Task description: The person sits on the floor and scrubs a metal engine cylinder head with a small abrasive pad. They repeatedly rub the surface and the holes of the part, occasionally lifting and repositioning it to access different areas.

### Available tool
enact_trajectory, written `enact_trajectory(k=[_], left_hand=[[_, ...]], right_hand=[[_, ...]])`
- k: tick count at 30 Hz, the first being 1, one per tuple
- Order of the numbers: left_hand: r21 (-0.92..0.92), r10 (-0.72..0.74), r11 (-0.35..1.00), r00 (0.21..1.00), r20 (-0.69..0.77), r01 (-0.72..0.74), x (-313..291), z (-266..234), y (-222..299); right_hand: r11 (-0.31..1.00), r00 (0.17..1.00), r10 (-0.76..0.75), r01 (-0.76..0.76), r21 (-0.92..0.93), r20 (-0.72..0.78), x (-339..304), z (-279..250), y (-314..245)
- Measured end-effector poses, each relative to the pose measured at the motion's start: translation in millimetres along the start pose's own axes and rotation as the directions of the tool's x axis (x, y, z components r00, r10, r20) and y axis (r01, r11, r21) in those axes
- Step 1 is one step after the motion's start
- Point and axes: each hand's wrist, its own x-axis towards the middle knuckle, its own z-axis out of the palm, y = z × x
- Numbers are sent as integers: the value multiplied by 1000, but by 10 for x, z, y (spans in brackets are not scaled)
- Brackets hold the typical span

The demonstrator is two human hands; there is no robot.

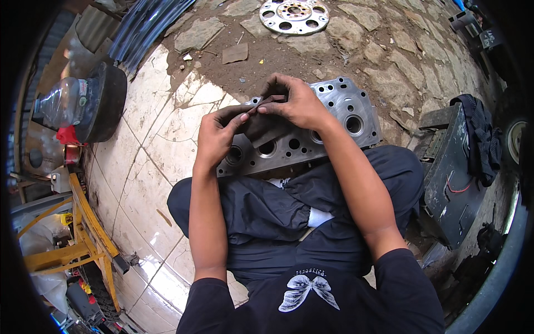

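Dark sheet [268, 129] pinched between fingertips of both left hand [220, 133] and right hand [300, 104], over metal engine head [305, 137]. Done: engine head lying holes-up, visible face mostly bare grey. Remaining: sheet handling looks unfinished; sheet not laid flat. Cannot tell whether covered part of face is clean.

Dark sheet [270, 131] between fingers [282, 81] — cylinder head [281, 155] beneath
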Motion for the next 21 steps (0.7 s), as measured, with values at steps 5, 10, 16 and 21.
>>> enact_trajectory(k=[5,10,16,21], left_hand=[[151,58,987,998,24,-61,16,-54,-90],[138,30,990,1000,8,-31,18,-24,-77],[71,16,997,998,-61,-11,15,-14,-73],[74,5,997,994,-111,3,39,-14,-109]], right_hand=[[994,996,54,-47,-100,70,-13,-19,-138],[978,997,67,-61,-197,25,-3,2,-72],[996,999,-32,32,-89,0,-2,40,-53],[977,989,-142,132,-168,-43,-34,84,-156]])
